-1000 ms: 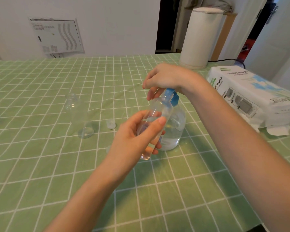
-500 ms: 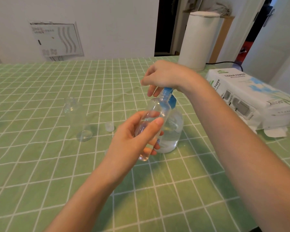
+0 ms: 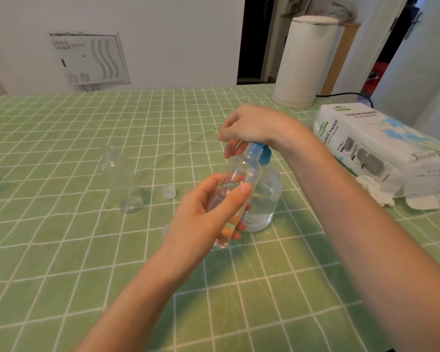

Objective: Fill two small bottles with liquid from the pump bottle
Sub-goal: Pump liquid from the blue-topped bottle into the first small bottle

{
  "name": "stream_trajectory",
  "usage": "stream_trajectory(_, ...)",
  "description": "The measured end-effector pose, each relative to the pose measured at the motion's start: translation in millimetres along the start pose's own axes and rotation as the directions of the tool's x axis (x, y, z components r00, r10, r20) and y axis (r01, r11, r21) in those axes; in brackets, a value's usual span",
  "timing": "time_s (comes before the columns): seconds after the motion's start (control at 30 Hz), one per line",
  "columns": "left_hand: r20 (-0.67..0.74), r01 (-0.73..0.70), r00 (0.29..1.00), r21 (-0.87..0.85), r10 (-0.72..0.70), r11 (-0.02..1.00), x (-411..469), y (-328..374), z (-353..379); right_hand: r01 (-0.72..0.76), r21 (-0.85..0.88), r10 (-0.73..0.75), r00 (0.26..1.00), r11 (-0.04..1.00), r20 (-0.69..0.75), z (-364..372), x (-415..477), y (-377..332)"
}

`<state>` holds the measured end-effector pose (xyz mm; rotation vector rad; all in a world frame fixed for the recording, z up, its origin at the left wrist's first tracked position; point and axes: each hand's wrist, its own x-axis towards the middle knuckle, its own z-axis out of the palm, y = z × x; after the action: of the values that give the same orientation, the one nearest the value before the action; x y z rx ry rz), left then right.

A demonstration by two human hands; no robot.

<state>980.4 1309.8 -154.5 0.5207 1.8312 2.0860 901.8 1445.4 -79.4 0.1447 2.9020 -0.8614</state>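
From the head camera, the left hand (image 3: 208,212) is closed round the lower body of a small bottle (image 3: 239,179), thumb across the front. It holds the bottle off the bench (image 3: 61,250), tilted, with the open neck up under the blue pump head (image 3: 258,151). The right hand (image 3: 249,125) sits on top of that head, fingers curled down over it.

The pump bottle (image 3: 264,199) stands on the bench just behind the held bottle, with clear liquid in its lower part. A second small bottle (image 3: 120,176) stands uncapped at its 9 o'clock, well apart, with a loose cap (image 3: 169,191) between them. A tissue pack (image 3: 381,148) lies at 3 o'clock.

The small bottle looks like thin clear plastic: light, likely to dent under a hard squeeze, and slick if wet. A mid-body hold seems best, keeping the narrow neck close to the spout.
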Motion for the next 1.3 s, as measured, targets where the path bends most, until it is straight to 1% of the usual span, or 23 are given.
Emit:
stream_trajectory(0.1,-0.002,0.008,1.0,-0.009,-0.008,1.0,0.5,0.0,-0.7,-0.001,0.013,0.002,1.0,1.0,-0.021,0.6,-2.0,-0.5)
stream_trajectory(0.17,0.002,0.008,1.0,-0.006,-0.008,1.0,0.6,0.4,-0.5,0.004,0.011,-0.003,0.998,1.0,-0.063,-0.5,-2.5,-0.8)
stream_trajectory(0.3,0.002,0.0,1.0,-0.003,0.0,1.0,1.4,0.6,-2.0,0.022,-0.081,-0.035,0.987,0.996,-0.157,-8.3,-2.7,-6.1)
stream_trajectory(0.47,-0.005,-0.004,1.0,0.002,0.004,1.0,2.2,0.5,-2.1,0.027,-0.05,-0.032,0.995,0.998,-0.096,-7.9,-1.1,-6.5)
stream_trajectory(0.57,-0.007,0.0,1.0,0.0,0.0,1.0,2.5,0.3,-2.2,0.029,-0.03,-0.032,0.996,0.999,-0.086,-4.7,1.5,-4.3)
stream_trajectory(0.73,-0.006,0.011,1.0,0.001,-0.011,1.0,0.0,0.1,0.0,-0.002,-0.008,0.002,0.999,1.0,-0.047,1.7,1.9,0.3)
stream_trajectory(0.97,0.004,-0.001,1.0,0.007,0.001,1.0,0.0,1.1,-0.2,-0.004,-0.007,0.004,0.999,1.0,-0.053,-1.3,-0.3,-1.1)
stream_trajectory(1.13,0.011,-0.021,1.0,0.005,0.021,1.0,0.3,3.5,-1.2,0.016,-0.086,-0.023,0.997,0.996,-0.077,-10.3,-0.3,-7.6)
stream_trajectory(1.3,0.008,-0.026,1.0,0.014,0.026,1.0,0.2,3.0,-0.9,0.006,-0.051,-0.01,0.998,0.999,-0.064,-8.7,-1.0,-6.8)
